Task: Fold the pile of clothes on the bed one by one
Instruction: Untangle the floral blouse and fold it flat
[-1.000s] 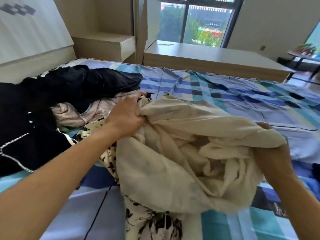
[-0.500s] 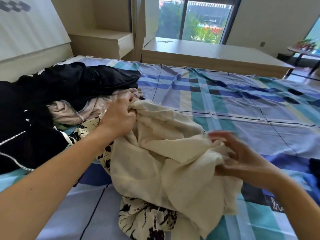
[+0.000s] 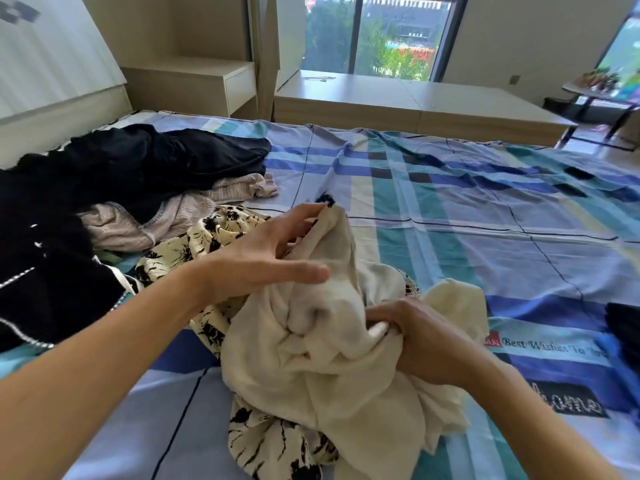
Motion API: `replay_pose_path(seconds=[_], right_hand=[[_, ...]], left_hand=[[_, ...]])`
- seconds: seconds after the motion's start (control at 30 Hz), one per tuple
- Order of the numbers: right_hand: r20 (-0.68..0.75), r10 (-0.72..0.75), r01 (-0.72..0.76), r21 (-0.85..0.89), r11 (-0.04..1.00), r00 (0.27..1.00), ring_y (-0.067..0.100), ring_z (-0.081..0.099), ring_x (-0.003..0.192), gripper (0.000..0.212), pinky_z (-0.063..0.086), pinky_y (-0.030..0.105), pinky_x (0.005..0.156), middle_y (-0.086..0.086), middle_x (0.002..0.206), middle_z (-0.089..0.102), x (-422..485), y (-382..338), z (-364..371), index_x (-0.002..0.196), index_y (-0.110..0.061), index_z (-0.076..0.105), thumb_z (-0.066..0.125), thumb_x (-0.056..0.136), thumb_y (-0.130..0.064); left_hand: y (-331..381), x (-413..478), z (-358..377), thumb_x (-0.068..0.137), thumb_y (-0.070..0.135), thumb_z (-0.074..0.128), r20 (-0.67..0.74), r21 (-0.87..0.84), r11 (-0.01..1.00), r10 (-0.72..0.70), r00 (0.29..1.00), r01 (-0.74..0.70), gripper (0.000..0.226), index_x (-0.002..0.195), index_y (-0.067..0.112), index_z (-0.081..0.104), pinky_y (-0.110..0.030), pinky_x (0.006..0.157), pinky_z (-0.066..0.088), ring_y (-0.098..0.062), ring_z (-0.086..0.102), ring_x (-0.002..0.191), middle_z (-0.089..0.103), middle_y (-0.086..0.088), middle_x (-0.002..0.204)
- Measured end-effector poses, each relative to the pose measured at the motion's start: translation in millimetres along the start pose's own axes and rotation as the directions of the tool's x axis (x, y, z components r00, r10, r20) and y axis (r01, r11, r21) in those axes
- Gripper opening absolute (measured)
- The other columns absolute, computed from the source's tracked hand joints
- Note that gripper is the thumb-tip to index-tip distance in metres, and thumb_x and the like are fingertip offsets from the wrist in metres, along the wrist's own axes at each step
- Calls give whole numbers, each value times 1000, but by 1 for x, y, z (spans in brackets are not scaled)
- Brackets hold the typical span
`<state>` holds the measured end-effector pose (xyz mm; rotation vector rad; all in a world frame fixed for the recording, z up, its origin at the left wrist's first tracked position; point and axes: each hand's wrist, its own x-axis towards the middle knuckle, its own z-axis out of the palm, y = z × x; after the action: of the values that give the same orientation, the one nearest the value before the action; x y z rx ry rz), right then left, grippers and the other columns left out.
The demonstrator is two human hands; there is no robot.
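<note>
Far left of the cream cloth, a heap of black clothes lies crumpled at the head end of the bed, one piece trimmed with a pale beaded line. Just left of the cloth, a pink ribbed top with stitched hems pokes out from under that heap. A printed garment, cream with inky black marks, lies beneath the cloth and shows at its left and near sides. The left hand is spread, its straight fingers touching the cloth's raised upper corner. The cloth itself is thin and rumpled, bunched mid-bed. The right hand grips a fold on its right side with curled fingers. Right of the cloth, the bed's checked blue sheet lies flat and open.
</note>
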<state>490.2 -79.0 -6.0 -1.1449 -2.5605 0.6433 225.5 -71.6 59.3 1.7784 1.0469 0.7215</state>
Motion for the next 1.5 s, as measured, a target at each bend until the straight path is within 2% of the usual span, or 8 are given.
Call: replay_pose_path(seconds=[0.23,0.57,0.7,0.87,1.1,1.27,1.4,1.5], right_hand=[[-149,-167,131,-226,965,975,2,34,124,37,25,22,104,-21,126,40,-6,-14,-12,109,-44,62,71,74,-38],[160,121,-165,299,940,980,2,59,113,71,48,21,92,-21,124,62,-32,-18,-48,125,-53,54,85,61,-59],[-5,126,-119,298,947,992,13,61,81,30,46,31,72,-2,86,68,-40,0,-71,98,-27,69,81,75,-42],[-523,384,-433,32,901,761,23,48,61,30,38,34,59,1,62,53,-44,42,-75,66,-19,54,70,71,6],[-620,455,-551,44,834,639,21,54,76,25,48,34,71,8,92,57,-42,28,-72,101,-18,58,71,83,-8],[-7,497,-482,236,844,868,5,53,64,72,47,29,64,-10,75,63,-28,-23,-51,94,-22,67,48,74,-88],[173,522,-531,8,847,835,7,46,128,105,38,26,109,-17,145,41,-20,-34,-15,152,-29,31,62,66,-80],[23,457,-458,51,888,889,16,64,106,38,54,40,94,-8,117,66,-12,-20,-2,115,-35,56,76,83,-34]], left_hand=[[-7,9,-8,86,9,76,-378,26,999,-28,925,41,33,113,26,67,-21,83,57,-8,70,98,73,3,106],[-3,10,-15,98,4,58,-578,141,985,165,799,-102,14,94,17,62,-8,75,43,7,56,77,62,11,83],[31,-11,4,97,2,54,-140,-300,927,192,971,-226,22,115,14,60,-18,79,52,-4,65,88,69,0,102],[43,-30,48,100,-1,51,576,-167,986,102,811,-6,53,150,14,41,-36,111,44,-11,55,130,53,-10,147],[-2,-5,37,94,14,62,-118,513,858,57,991,12,28,115,32,58,-38,107,47,4,55,115,61,17,125],[-25,-5,44,72,76,66,6,698,671,-357,934,252,115,158,41,-1,-45,124,4,-14,5,154,-1,11,167],[-26,-3,69,74,77,64,41,721,651,-382,923,237,118,160,24,2,-37,123,21,-17,24,150,21,3,165],[-22,0,77,79,67,68,28,693,684,-344,939,230,84,144,21,39,-37,108,43,-19,48,128,49,-2,143]])
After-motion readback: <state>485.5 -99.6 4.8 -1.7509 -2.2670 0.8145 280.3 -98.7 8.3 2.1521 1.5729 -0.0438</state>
